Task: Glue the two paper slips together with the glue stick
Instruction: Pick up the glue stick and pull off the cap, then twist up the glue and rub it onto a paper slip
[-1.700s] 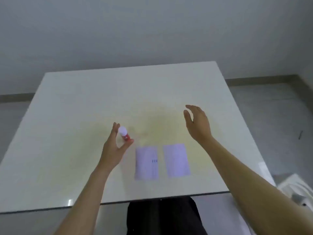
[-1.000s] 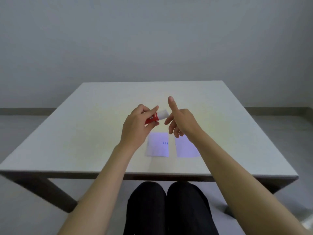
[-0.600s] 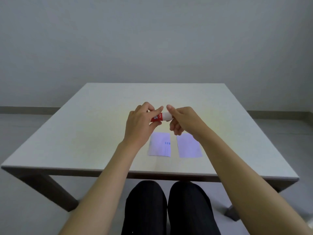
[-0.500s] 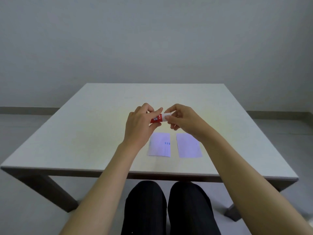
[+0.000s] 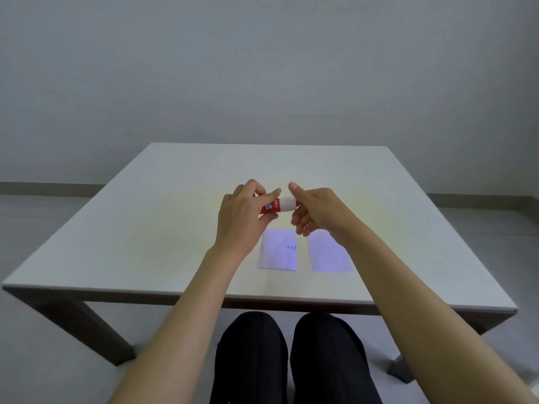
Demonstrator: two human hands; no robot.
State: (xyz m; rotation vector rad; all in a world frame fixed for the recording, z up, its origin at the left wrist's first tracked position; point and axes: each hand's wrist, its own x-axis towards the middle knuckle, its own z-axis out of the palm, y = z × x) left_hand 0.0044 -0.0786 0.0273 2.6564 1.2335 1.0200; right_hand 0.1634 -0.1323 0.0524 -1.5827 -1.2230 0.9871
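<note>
A red glue stick (image 5: pixel 271 206) with a white cap (image 5: pixel 288 204) lies level in the air above the table. My left hand (image 5: pixel 243 217) grips its red body. My right hand (image 5: pixel 319 209) pinches the white cap, which sits on the stick, with the forefinger raised. Below the hands two pale paper slips lie flat side by side on the table: the left slip (image 5: pixel 278 252) carries small blue marks, and the right slip (image 5: pixel 329 253) is plain and partly covered by my right wrist.
The white table (image 5: pixel 145 228) stretches wide around the slips, with its near edge just above my dark-trousered knees (image 5: pixel 291 354). A grey wall and floor lie beyond the far edge.
My right hand came in from the right and closed on the cap of the glue stick that my left hand lifted. The camera view also tilted up and back.
</note>
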